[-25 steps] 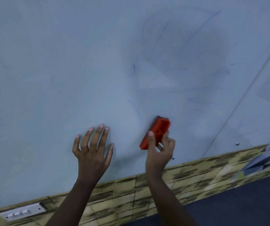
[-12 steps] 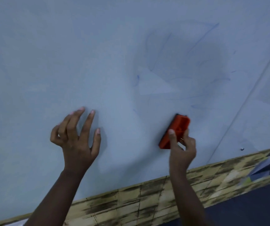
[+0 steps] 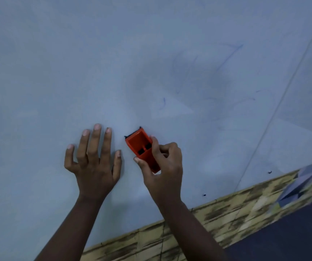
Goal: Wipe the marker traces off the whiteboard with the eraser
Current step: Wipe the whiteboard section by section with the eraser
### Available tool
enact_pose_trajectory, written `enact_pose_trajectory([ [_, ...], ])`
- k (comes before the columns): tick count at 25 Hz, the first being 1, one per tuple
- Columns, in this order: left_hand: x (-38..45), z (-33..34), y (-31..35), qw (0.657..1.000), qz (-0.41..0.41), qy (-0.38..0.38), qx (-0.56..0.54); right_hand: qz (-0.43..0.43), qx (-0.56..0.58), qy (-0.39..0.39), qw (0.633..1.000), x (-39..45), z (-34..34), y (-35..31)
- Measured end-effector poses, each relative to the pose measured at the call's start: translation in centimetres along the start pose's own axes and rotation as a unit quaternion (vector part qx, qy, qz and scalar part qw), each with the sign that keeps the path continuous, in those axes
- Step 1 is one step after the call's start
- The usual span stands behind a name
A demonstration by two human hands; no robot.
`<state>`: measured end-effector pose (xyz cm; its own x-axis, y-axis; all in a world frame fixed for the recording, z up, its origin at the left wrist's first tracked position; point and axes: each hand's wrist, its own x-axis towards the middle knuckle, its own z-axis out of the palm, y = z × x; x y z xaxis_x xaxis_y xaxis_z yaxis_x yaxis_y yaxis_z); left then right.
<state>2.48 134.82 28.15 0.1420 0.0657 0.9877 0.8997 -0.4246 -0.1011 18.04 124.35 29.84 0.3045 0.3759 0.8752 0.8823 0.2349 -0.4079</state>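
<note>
The whiteboard (image 3: 76, 63) fills most of the view as a pale blue-grey sheet. Faint blue marker traces (image 3: 226, 61) remain up and to the right of centre, with smaller smears below them. My right hand (image 3: 162, 164) grips a red eraser (image 3: 140, 146) by its rear half and holds it against the board, its front end pointing up and left. My left hand (image 3: 93, 157) lies flat on the board just left of the eraser, fingers straight and spread.
A wood-patterned border (image 3: 217, 219) runs diagonally along the board's lower edge. A dark surface (image 3: 292, 232) lies beyond it at bottom right. A thin seam line (image 3: 283, 95) crosses the board on the right. Small dark specks (image 3: 204, 195) dot the board near the border.
My right hand has swept the eraser leftward and turned it, so it now sits close beside my left hand. My left hand's fingers have straightened and flattened onto the board.
</note>
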Motion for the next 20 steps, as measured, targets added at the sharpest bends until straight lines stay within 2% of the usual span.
enact_pose_trajectory([
  [3, -0.4, 0.1, 0.1, 1.000, 0.003, 0.000, -0.015, -0.006, -0.033, -0.006, 0.999, 1.3, -1.3, 0.7],
  [5, -0.7, 0.1, 0.2, 1.000, 0.002, -0.001, -0.019, 0.079, 0.015, 0.036, 0.996, 2.7, -2.4, 2.3],
  [8, -0.3, -0.3, 0.0, 0.999, 0.005, -0.012, -0.043, 0.224, 0.106, 0.138, 0.959, 4.6, -4.5, 5.7],
  [11, -0.1, -1.5, 0.6, 0.995, -0.017, -0.027, -0.091, 0.291, 0.114, 0.182, 0.932, 7.1, -7.2, 8.8],
  [13, 0.8, -2.3, 0.8, 0.993, -0.030, -0.027, -0.108, 0.292, 0.112, 0.207, 0.927, 9.5, -7.7, 9.0],
  [15, 2.4, -2.8, 0.5, 0.994, -0.035, -0.019, -0.102, 0.234, 0.105, 0.197, 0.946, 10.9, -6.5, 7.4],
  [18, 5.5, -3.0, 0.3, 0.995, -0.056, -0.010, -0.081, 0.017, 0.038, 0.081, 0.996, 8.7, -3.3, 2.5],
  [20, 7.3, -3.2, 0.7, 0.994, -0.069, -0.007, -0.079, -0.133, -0.020, -0.008, 0.991, 6.8, -2.3, 0.2],
])
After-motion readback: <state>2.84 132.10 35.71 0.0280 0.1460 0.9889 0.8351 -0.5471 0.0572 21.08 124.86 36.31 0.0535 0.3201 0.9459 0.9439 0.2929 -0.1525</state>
